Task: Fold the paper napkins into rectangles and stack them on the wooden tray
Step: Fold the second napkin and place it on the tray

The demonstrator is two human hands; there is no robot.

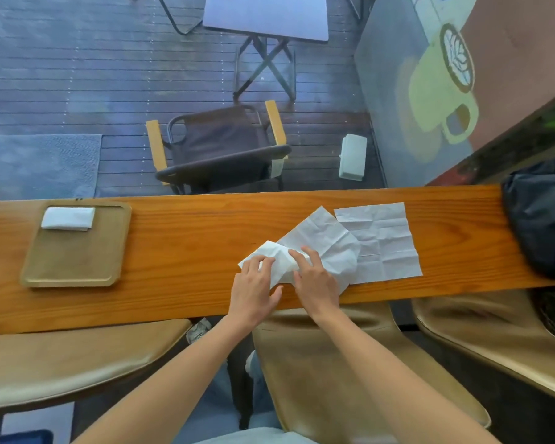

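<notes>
Hands (285, 280) over half-hidden crumpled napkin (321, 248)

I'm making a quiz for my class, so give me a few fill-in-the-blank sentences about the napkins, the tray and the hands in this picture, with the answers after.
1. The folded napkin lies on the wooden ____.
2. Both the left hand and the right hand rest on a partly folded ____.
3. The flat unfolded napkin lies to the ____ of the hands.
4. The black bag sits at the counter's ____ end.

Answers: tray; napkin; right; right
</notes>
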